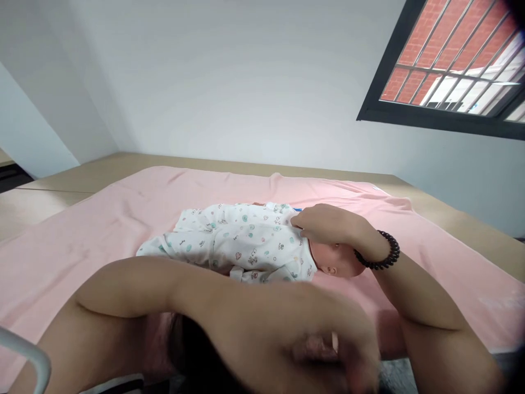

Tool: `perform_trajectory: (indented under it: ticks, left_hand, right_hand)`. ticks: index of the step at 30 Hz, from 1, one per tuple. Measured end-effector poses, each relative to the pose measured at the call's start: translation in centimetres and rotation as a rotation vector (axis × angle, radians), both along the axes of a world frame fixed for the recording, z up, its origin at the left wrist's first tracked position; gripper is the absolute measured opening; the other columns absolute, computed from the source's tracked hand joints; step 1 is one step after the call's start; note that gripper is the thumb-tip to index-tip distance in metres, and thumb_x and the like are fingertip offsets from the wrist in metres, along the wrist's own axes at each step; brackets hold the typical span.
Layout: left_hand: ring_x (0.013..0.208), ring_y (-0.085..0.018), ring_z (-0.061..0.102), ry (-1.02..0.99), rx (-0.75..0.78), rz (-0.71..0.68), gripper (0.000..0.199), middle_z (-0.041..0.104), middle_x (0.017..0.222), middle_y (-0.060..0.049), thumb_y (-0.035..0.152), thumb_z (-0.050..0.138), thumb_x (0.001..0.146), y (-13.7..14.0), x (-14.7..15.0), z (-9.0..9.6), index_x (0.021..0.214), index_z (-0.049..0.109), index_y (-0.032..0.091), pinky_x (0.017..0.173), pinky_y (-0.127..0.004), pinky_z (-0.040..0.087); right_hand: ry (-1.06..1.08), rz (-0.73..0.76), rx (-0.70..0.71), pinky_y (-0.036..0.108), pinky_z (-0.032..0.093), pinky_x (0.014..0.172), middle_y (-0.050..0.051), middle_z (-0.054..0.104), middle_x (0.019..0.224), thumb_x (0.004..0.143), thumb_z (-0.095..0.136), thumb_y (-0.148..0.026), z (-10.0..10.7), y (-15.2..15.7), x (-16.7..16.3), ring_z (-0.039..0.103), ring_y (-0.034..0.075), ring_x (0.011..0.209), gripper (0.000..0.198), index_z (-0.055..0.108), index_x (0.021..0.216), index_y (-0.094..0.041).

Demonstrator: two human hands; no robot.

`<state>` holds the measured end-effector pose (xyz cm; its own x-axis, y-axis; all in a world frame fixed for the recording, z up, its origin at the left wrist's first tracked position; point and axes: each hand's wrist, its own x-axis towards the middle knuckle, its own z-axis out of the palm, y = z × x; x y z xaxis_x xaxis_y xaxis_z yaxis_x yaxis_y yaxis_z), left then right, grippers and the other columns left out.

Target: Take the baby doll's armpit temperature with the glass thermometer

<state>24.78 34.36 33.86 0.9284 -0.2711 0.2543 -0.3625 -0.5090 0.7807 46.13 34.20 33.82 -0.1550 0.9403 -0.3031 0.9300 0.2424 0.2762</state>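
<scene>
A baby doll (246, 235) in a white long-sleeved outfit with small printed figures lies on a pink blanket (151, 202), its head to the right. My right hand (334, 223), with a dark beaded bracelet on the wrist, reaches over the doll's face and neck. Its fingers are bent together at the outfit's neckline; what they pinch is hidden. Beside these fingertips a small blue bit (297, 209) shows, too little to name. Close to the camera, my left hand (324, 328) is large and blurred, with curled fingers partly hidden. It is apart from the doll.
Under the blanket is a wooden surface (443, 210) that meets a pale wall (246, 82). A dark-framed window (379, 109) with bars is at upper right. A white curved tube (30, 353) enters at lower left, and dark strands (197, 345) hang at the bottom.
</scene>
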Motion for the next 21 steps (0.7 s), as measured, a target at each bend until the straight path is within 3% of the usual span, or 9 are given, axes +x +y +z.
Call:
perform_trajectory:
  ticks: [1,3,6,8,14,18,21]
  left_hand:
    - [0.088,-0.013,0.068,-0.04,0.02,0.028,0.012,0.072,0.097,-0.002,0.017,0.063,0.088,0.6,0.6,-0.5,0.092,0.054,0.024,0.082,-0.025,0.06]
    - [0.095,-0.015,0.064,-0.192,0.082,0.263,0.016,0.067,0.104,-0.006,0.013,0.058,0.089,2.4,1.8,-2.0,0.1,0.052,0.022,0.085,-0.031,0.058]
    - [0.098,-0.018,0.06,-0.424,0.186,0.526,0.023,0.063,0.104,-0.005,0.012,0.057,0.087,5.7,3.2,-4.8,0.106,0.05,0.022,0.088,-0.036,0.054]
    - [0.102,-0.019,0.059,-0.455,0.252,0.629,0.026,0.062,0.109,-0.006,0.012,0.057,0.086,7.9,4.1,-6.5,0.109,0.049,0.022,0.094,-0.04,0.052]
    - [0.101,-0.02,0.06,-0.322,0.289,0.651,0.033,0.063,0.111,-0.006,0.021,0.065,0.083,11.1,5.6,-9.0,0.112,0.05,0.022,0.093,-0.039,0.053]
    - [0.105,-0.021,0.061,-0.244,0.381,0.614,0.026,0.066,0.112,-0.006,0.024,0.061,0.086,10.7,5.5,-9.0,0.111,0.054,0.022,0.098,-0.041,0.051]
    - [0.103,-0.021,0.062,-0.185,0.433,0.608,0.016,0.068,0.11,-0.005,0.025,0.057,0.09,10.3,5.4,-8.6,0.105,0.056,0.022,0.098,-0.04,0.049]
  right_hand:
    - [0.022,0.009,0.009,0.03,0.024,0.062,0.0,0.05,0.067,0.078,0.057,-0.016,-0.2,-0.1,0.2,0.032,0.011,0.058,0.009,0.049,0.073,-0.017]
    - [0.094,0.009,0.047,0.03,0.026,0.066,0.0,0.047,0.064,0.075,0.058,-0.018,-0.7,-0.4,0.4,0.034,0.011,0.06,0.014,0.046,0.069,-0.017]
    - [0.162,-0.014,0.135,0.033,0.028,0.074,0.001,0.052,0.068,0.082,0.049,-0.016,-1.4,-0.7,0.5,0.04,0.013,0.067,0.012,0.045,0.07,-0.016]
    - [0.151,-0.021,0.169,0.034,0.028,0.075,0.003,0.055,0.073,0.085,0.046,-0.017,-1.8,-0.8,0.7,0.042,0.015,0.071,0.014,0.044,0.071,-0.016]
    - [0.25,-0.125,0.132,0.033,0.025,0.074,0.003,0.056,0.074,0.088,0.054,-0.034,-2.4,-0.6,1.8,0.044,0.014,0.072,0.025,0.046,0.072,-0.016]
    - [0.333,-0.103,0.082,0.032,0.025,0.077,0.003,0.06,0.079,0.084,0.057,-0.027,-2.3,-0.5,2.4,0.053,0.019,0.09,0.01,0.058,0.08,-0.018]
    - [0.33,-0.116,0.078,0.032,0.026,0.077,0.002,0.061,0.081,0.084,0.055,-0.025,-2.1,-0.5,2.4,0.054,0.019,0.091,0.008,0.06,0.082,-0.018]
